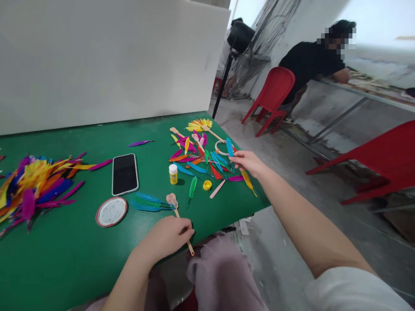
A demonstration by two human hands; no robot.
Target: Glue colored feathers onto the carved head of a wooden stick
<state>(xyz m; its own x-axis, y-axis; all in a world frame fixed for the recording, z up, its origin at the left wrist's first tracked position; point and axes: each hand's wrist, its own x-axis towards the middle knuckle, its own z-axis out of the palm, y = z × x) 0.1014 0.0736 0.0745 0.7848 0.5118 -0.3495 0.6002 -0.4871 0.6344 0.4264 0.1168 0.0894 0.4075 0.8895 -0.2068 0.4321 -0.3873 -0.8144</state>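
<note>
My left hand (171,235) is closed around the handle of a wooden spoon (173,201) at the table's front edge. Several blue-green feathers (147,202) lie with their quills against the spoon's head, pointing left. Over the right side of the table, my right hand (244,162) pinches a blue feather (230,147). Beneath and beside it spread loose feathers (197,160) in pink, red, blue and orange, with more wooden spoons among them. A white bottle with a yellow label (173,175) stands upright near its yellow cap (207,185). A green feather (192,188) lies between the hands.
A feather pile (48,185) covers the table's left side, near a phone (125,174) and a round white lid (112,211). A white board (106,65) rises behind. To the right are red chairs (274,93) and a seated person (313,60) at another table.
</note>
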